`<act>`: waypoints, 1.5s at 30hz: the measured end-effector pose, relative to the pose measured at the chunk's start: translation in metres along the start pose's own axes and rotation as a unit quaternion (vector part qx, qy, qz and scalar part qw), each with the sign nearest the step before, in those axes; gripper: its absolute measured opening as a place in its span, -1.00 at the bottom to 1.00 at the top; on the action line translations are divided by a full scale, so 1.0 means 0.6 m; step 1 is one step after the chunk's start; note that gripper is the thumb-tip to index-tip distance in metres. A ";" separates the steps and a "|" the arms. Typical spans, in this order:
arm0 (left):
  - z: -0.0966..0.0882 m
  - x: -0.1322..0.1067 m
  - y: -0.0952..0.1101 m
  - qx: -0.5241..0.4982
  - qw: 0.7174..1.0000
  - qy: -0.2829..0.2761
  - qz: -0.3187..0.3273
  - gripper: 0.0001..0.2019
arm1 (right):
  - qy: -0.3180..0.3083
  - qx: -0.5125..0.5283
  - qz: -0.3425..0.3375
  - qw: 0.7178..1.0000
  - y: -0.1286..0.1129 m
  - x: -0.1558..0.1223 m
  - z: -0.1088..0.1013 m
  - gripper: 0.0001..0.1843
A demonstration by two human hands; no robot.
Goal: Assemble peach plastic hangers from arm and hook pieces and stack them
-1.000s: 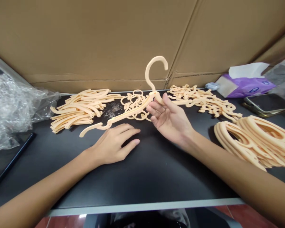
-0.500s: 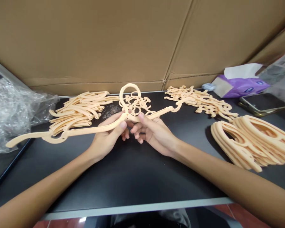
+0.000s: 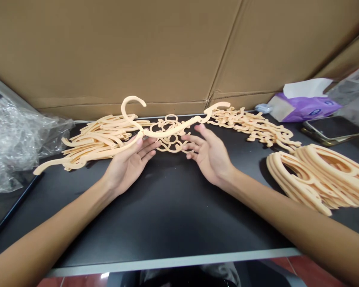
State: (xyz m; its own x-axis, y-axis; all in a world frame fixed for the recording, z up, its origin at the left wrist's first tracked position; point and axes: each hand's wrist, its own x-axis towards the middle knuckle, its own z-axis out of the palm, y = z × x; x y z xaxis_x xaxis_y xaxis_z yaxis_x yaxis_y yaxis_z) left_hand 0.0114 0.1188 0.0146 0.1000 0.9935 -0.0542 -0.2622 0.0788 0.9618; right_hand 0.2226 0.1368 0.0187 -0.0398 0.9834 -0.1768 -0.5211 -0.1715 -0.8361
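Observation:
A peach-coloured plastic clothes hanger [image 3: 173, 129] is held above the table, its hook up and its two arms spread. My left hand [image 3: 127, 161] grips it just below the hook, thumb on top. My right hand [image 3: 211, 155] is near the other arm with its fingers apart; the thumb tip is close under that arm, and I cannot tell if it touches. Behind the hanger lie loose hook pieces [image 3: 175, 148]. At the left is a heap of hanger arm pieces [image 3: 95, 137], partly covered by the held hanger.
Small curved pieces [image 3: 257, 127] lie in a heap at the back right. Stacked folded hangers [image 3: 311, 175] are at the right, near a phone [image 3: 335, 129] and a purple tissue pack [image 3: 308, 107]. Clear plastic wrap [image 3: 14, 139] is at the left; cardboard [image 3: 122, 52] stands behind.
The hanger has tilted, its right arm rising and its hook moving left. My right hand has let go of the hanger's middle and shifted right, its fingers spreading. My left hand has moved slightly left.

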 end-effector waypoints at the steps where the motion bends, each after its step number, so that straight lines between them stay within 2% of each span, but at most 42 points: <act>1: -0.001 0.001 -0.001 0.001 1.000 -0.002 0.001 -0.82 | 0.023 0.003 -0.017 1.000 -0.003 0.004 -0.003 -0.59; 3: 0.000 0.001 -0.002 -0.021 1.000 -0.010 -0.005 -0.83 | 0.054 0.000 -0.052 0.997 -0.008 0.011 -0.007 -0.62; 6: 0.003 0.000 -0.003 -0.077 0.997 -0.013 -0.024 -0.87 | 0.067 -0.020 -0.079 0.994 -0.010 0.016 -0.010 -0.69; 10: 0.006 -0.002 -0.002 -0.127 0.992 -0.005 -0.025 -0.86 | 0.047 -0.023 -0.062 0.997 -0.012 0.017 -0.010 -0.65; 13: 0.008 -0.003 -0.003 -0.128 0.991 -0.019 -0.024 -0.85 | 0.036 -0.019 -0.059 0.997 -0.012 0.017 -0.009 -0.60; 16: 0.010 -0.005 -0.006 -0.116 0.992 -0.041 -0.022 -0.87 | -0.005 -0.098 -0.086 0.991 -0.005 0.014 -0.008 -0.58; 20: 0.008 -0.007 -0.009 -0.103 0.993 -0.060 -0.020 -0.85 | -0.092 -0.258 -0.092 0.957 0.008 0.004 -0.006 -0.62; 24: 0.006 -0.009 -0.010 -0.097 0.993 -0.060 -0.021 -0.83 | -0.133 -0.267 -0.039 0.954 0.008 -0.003 -0.005 -0.63; 28: 0.009 -0.011 -0.004 -0.093 0.994 -0.053 -0.021 -0.81 | -0.121 -0.250 -0.062 0.959 0.001 -0.002 -0.003 -0.68; 31: 0.009 -0.006 0.007 -0.104 0.994 -0.013 -0.013 -0.78 | -0.082 -0.225 -0.099 0.966 -0.001 0.002 -0.004 -0.73; 36: 0.001 0.008 0.032 -0.122 0.983 0.126 0.051 -0.81 | -0.048 -0.227 -0.135 0.963 0.000 0.009 -0.010 -0.78; 39: -0.002 0.013 0.042 -0.106 0.974 0.189 0.061 -0.69 | -0.046 -0.233 -0.131 0.962 0.001 0.007 -0.009 -0.78; 42: -0.003 0.014 0.047 -0.085 0.971 0.217 0.057 -0.56 | -0.041 -0.227 -0.128 0.965 0.002 0.005 -0.008 -0.76; 45: -0.001 0.012 0.047 -0.055 0.974 0.211 0.060 -0.48 | -0.037 -0.215 -0.126 0.968 0.002 0.006 -0.009 -0.76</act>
State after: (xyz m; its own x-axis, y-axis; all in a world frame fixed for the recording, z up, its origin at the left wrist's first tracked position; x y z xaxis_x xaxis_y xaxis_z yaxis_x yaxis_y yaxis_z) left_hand 0.0040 0.1285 0.0412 -0.3354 0.9394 -0.0704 -0.3518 -0.0556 0.9344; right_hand 0.2264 0.1395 0.0141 -0.0269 0.9960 0.0848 -0.1202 0.0810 -0.9894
